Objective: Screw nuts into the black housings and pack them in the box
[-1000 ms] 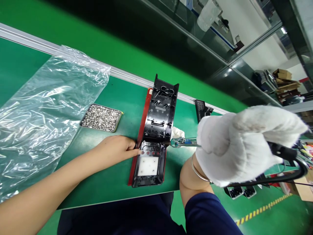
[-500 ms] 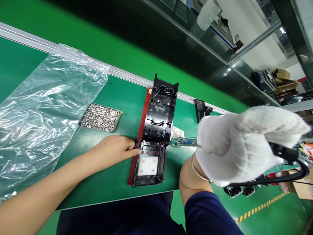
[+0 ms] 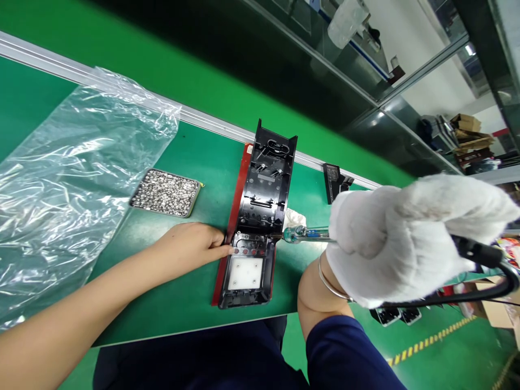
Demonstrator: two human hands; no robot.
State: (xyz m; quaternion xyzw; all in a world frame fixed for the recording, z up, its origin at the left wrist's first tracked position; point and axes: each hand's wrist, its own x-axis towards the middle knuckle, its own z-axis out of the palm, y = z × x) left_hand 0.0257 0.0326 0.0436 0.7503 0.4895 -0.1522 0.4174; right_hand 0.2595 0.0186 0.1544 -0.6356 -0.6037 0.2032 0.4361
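Housing (image 3: 264,216), black plastic and open side up, lies lengthwise on the green bench (image 3: 195,303) in front of the person, with a red layer (image 3: 234,211) showing along its left side. The bare left hand (image 3: 190,249) steadies it at the near left rim, fingertips on the plastic beside a row of red spots; from this angle it is hard to tell whether they pinch the rim or only press on it. The right hand (image 3: 406,244), in a white glove, is clenched round a powered screwdriver (image 3: 306,234), held almost level, its bit at the housing's right rim, a black cable (image 3: 483,290) trailing off behind the glove.

The chief risk, by the look of it, is the bit slipping. It comes in at a shallow angle, and the bare fingertips sit just across the narrow housing from it, so a skid could gouge the plastic or strike them. Only one hand holds the housing, so sideways push from the tool could slide it over the smooth bench. The cable, if it drags, could pull the tool off line. The bulky glove blocks much of the view of the bit, which makes aiming harder.

A white cloth (image 3: 293,218) lies just beside the housing's right side. A tray (image 3: 166,192) of small metal parts sits near on the left, by a clear plastic bag (image 3: 73,179).
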